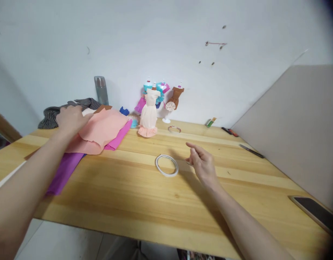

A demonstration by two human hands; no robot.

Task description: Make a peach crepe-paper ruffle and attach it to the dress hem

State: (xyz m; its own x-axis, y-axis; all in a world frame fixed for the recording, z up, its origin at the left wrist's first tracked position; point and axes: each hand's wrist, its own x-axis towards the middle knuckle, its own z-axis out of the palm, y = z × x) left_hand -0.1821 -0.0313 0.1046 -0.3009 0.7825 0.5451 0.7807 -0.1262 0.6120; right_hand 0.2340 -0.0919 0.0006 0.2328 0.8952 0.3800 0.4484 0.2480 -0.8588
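My left hand (69, 119) rests on or just above the pile of crepe paper at the left, its thumb spread from the fingers; the fingertips are partly hidden. Peach paper (104, 126) lies on top of the pile, with magenta (119, 137) and purple paper (66, 171) sticking out below. Over the table's middle is my right hand (203, 162), fingers loosely bent and apart, with nothing visible in them. Just left of it lies a thin white roll of tape (167, 174). A small dress form in a cream paper dress with a peach hem (148, 112) stands farther back.
More small dress forms, one in a brown dress (176, 97), stand by the wall. A bottle (101, 90) and striped cloth (51, 115) are at the back left. A bracelet-like ring (174, 131), a dark pen-like tool (251, 151) and a phone (315, 215) lie around the table.
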